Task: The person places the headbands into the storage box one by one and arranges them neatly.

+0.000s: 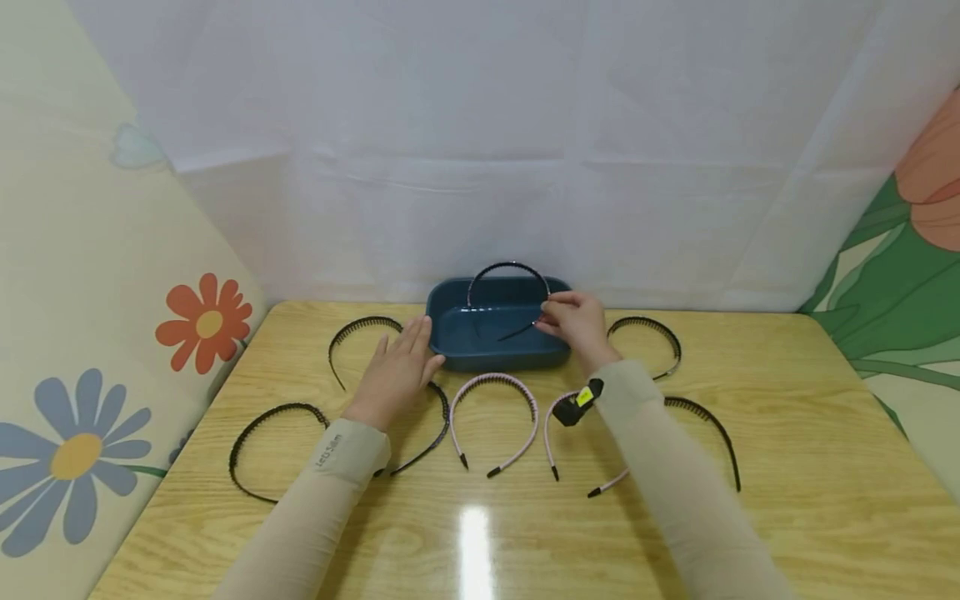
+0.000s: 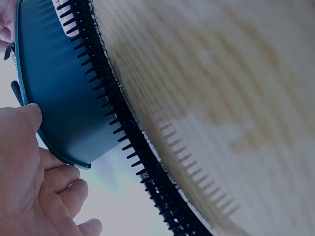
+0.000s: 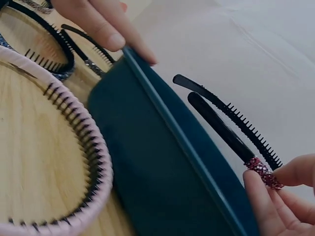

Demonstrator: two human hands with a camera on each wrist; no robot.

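A black toothed headband (image 1: 507, 265) with pink glitter (image 3: 263, 173) is pinched between the thumb and fingers of my right hand (image 1: 576, 323). It hangs over the dark blue bin (image 1: 495, 363), its ends pointing down toward the inside. My left hand (image 1: 396, 367) rests against the bin's left end with its fingers mostly straight, touching the rim (image 2: 30, 105). Beneath the left forearm lies a dark glittery headband (image 1: 442, 417), its teeth large in the left wrist view. A pink headband (image 1: 493, 377) lies in front of the bin.
Black headbands lie on the wooden table (image 1: 420, 533): one far left (image 1: 234, 450), one behind my left hand (image 1: 365, 320), one right of the bin (image 1: 645, 320) and one beyond the right forearm (image 1: 723, 433). My right wrist partly covers a second pink headband (image 1: 549, 442). White cloth (image 1: 480, 167) hangs behind.
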